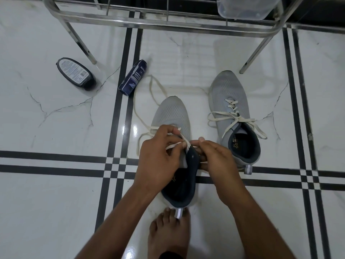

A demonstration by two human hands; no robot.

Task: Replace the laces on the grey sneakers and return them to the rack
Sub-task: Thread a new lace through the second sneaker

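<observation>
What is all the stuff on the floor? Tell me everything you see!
Grey sneakers: two; near sneaker at centre, far sneaker to its right, laced.
Lace: one, cream, trailing left of the near sneaker.
Spray can: one, dark blue, lying at left.
Polish box: one, black, far left.
Rack: one, steel, top.
Plastic tub: one, clear, on rack.
Floor: white, black stripes.
Left hand, right hand: pinching lace.
Foot: one, bare, bottom.

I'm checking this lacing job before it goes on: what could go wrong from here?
1. The long white lace trails in loops across the glossy tiled floor near the bare foot; it could snag or get stepped on.
2. Both the left hand and right hand pinch the lace at the nearer grey mesh sneaker; a slip may pull it out of an eyelet.
3. The dark blue spray can lying on its side could roll.
</observation>
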